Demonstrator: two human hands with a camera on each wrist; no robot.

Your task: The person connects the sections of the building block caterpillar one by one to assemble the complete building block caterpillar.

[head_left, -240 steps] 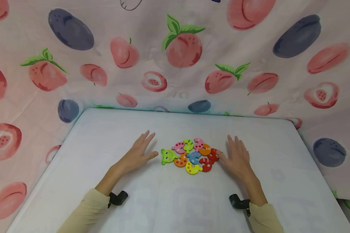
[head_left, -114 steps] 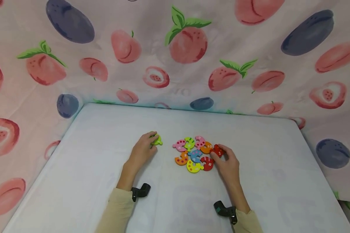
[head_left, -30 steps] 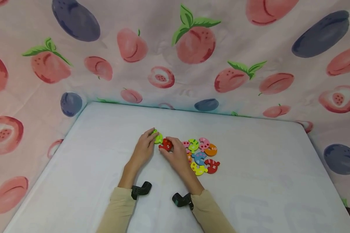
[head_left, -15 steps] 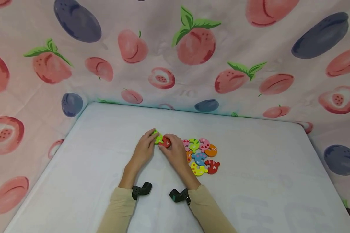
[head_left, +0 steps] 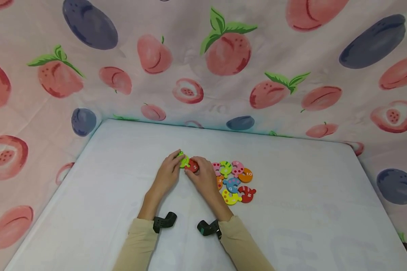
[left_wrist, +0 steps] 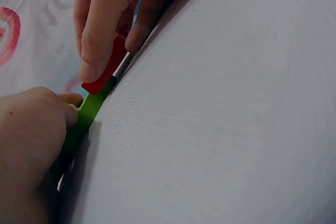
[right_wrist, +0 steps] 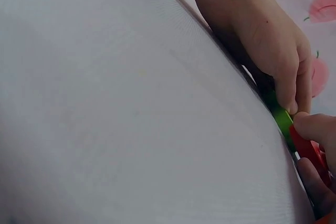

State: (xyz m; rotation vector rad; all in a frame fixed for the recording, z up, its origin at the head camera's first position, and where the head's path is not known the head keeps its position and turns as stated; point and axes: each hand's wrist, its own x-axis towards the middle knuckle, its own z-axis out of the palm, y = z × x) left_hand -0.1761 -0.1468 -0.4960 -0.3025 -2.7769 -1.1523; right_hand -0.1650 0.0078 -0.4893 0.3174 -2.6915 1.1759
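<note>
My left hand (head_left: 165,174) pinches a lime-green caterpillar-head puzzle piece (head_left: 184,162) at its left side, fingers over its top. The thumb and fingers of my right hand (head_left: 205,177) grip a red puzzle piece (head_left: 193,166) numbered 2. The red piece meets the right edge of the green one. In the left wrist view, the red piece (left_wrist: 109,71) sits slightly higher than the green piece (left_wrist: 90,111), overlapping its end. From the right wrist, the green piece (right_wrist: 282,119) shows low on the table beside the red piece (right_wrist: 305,142).
Right of my right hand lies a cluster of puzzle pieces, among them a blue one (head_left: 232,184), a yellow one (head_left: 230,197), a red one (head_left: 247,194) and an orange one (head_left: 245,175). My right forearm partly covers the cluster's left side. A fruit-print cloth (head_left: 196,45) backs the white table (head_left: 308,203).
The green head piece has gone from the cluster's left end to farther left. My right hand has carried the red piece from the cluster's right end to meet it. Little differs over the last half second.
</note>
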